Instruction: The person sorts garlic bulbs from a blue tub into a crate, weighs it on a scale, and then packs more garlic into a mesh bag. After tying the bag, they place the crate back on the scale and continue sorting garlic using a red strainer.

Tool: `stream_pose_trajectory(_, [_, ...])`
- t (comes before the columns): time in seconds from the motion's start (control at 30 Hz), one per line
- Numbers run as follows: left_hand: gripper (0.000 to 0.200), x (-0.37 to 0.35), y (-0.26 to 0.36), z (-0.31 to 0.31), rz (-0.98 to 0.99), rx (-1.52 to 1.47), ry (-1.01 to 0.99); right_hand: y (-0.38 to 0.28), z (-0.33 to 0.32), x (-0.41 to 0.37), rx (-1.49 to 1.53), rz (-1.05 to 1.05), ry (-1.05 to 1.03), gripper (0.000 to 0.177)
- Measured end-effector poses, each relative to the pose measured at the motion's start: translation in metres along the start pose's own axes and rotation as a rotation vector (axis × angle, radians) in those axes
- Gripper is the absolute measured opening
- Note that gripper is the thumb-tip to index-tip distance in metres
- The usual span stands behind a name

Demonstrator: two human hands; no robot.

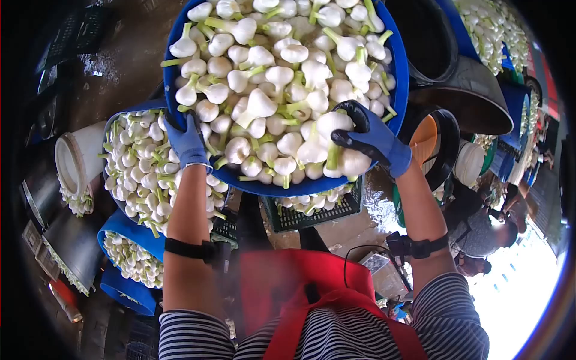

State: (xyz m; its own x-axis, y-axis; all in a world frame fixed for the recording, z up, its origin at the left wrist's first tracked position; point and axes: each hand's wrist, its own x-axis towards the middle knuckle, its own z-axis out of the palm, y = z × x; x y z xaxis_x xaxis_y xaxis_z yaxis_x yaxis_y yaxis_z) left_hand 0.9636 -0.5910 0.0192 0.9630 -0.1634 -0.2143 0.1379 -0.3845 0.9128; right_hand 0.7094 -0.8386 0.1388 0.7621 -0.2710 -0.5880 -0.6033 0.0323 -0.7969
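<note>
A round blue tub (pixel 403 66) heaped with white garlic bulbs (pixel 259 107) on short green stems is in front of me. My left hand (pixel 188 143), in a blue glove, lies over the tub's left rim, thumb on the inner side and fingers along the outside, closed around the edge. At the tub's right front, my right hand (pixel 373 137), in a blue glove with dark fingertips, curls thumb and fingers around a large garlic bulb (pixel 332 126). That bulb's green stem points toward me. More bulbs lie just below the right hand.
On the left, another blue tub (pixel 107 135) holds garlic, with a smaller blue tub (pixel 108 228) below it. A green crate (pixel 318 219) with garlic sits under the front rim. Dark buckets (pixel 447 129) and a large metal-looking vessel (pixel 480 96) stand right. People (pixel 486 231) are further right.
</note>
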Motion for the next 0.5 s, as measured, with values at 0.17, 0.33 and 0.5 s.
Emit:
stream_pose_trajectory(0.17, [0.049, 0.001, -0.001, 0.000, 0.021, 0.175, 0.053, 0.010, 0.019, -0.076, 0.488, -0.032, -0.386, 0.055])
stream_pose_trajectory(0.33, [0.049, 0.006, -0.011, -0.001, 0.067, 0.162, 0.051, 0.035, 0.049, -0.099, 0.148, 0.225, -0.628, 0.061])
stream_pose_trajectory(0.5, [0.049, 0.004, -0.005, -0.001, 0.024, 0.110, 0.007, -0.023, -0.015, -0.032, -0.114, 0.021, -0.031, 0.046])
